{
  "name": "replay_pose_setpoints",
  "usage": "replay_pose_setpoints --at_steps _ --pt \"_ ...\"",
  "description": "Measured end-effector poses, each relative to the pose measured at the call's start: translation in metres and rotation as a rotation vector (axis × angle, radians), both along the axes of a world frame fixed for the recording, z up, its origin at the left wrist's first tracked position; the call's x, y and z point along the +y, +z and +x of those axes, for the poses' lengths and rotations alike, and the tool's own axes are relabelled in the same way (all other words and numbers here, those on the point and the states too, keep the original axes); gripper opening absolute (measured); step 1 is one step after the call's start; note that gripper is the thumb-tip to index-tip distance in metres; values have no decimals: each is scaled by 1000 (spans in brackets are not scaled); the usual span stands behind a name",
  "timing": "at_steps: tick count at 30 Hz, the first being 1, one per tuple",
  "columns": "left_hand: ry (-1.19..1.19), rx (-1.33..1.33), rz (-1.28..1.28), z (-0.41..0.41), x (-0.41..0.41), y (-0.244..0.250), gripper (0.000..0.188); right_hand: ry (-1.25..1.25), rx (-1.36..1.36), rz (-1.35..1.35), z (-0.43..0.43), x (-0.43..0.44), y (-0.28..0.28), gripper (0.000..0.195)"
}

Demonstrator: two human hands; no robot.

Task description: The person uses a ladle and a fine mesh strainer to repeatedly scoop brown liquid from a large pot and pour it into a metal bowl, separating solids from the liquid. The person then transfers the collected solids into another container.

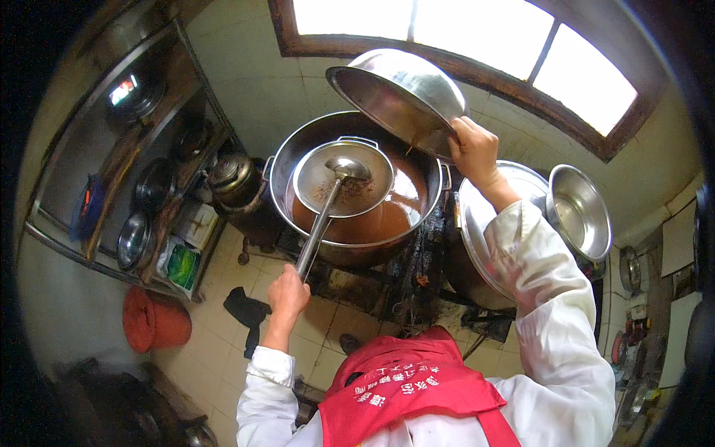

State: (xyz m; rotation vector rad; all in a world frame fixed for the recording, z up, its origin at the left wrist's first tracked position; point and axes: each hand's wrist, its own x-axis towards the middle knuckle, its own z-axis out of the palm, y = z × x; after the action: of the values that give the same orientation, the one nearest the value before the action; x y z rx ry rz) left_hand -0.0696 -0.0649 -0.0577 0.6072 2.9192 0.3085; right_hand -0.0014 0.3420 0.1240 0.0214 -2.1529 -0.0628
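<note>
My left hand (287,296) grips the long metal handle of a ladle (325,223), together with what looks like a strainer's thin handle. The ladle's bowl lies inside the round fine-mesh strainer (313,173), where brown bits have gathered. Below it is a large two-handled metal pot (284,146) holding reddish-brown liquid (410,193). With my right hand (475,150) I hold a wide stainless steel basin (410,75) by its rim. The basin is tilted over the pot's far right side, and a brownish drip hangs at its lower edge.
Right of the pot stands another large pot with a metal lid (480,218), beside a steel bowl (575,218). A kettle (229,176) sits to the left, near a metal shelf rack (167,117). A red bucket (153,318) is on the tiled floor. The window (447,22) is beyond.
</note>
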Motion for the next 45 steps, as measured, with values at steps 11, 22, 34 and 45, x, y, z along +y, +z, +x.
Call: replay_pose_setpoints --at_steps 11,22,34,45 --pt "30 -19 18 4 2 -6 30 -63 -33 -6 -17 3 -22 12" --pt "20 -17 45 4 7 -1 31 -349 473 -849 0 88 -102 16" --pt "22 -119 425 -6 -22 -33 25 -147 -235 -768 152 45 -120 16" --pt "-27 -97 803 34 1 62 17 112 -349 -313 100 -1 -119 37"
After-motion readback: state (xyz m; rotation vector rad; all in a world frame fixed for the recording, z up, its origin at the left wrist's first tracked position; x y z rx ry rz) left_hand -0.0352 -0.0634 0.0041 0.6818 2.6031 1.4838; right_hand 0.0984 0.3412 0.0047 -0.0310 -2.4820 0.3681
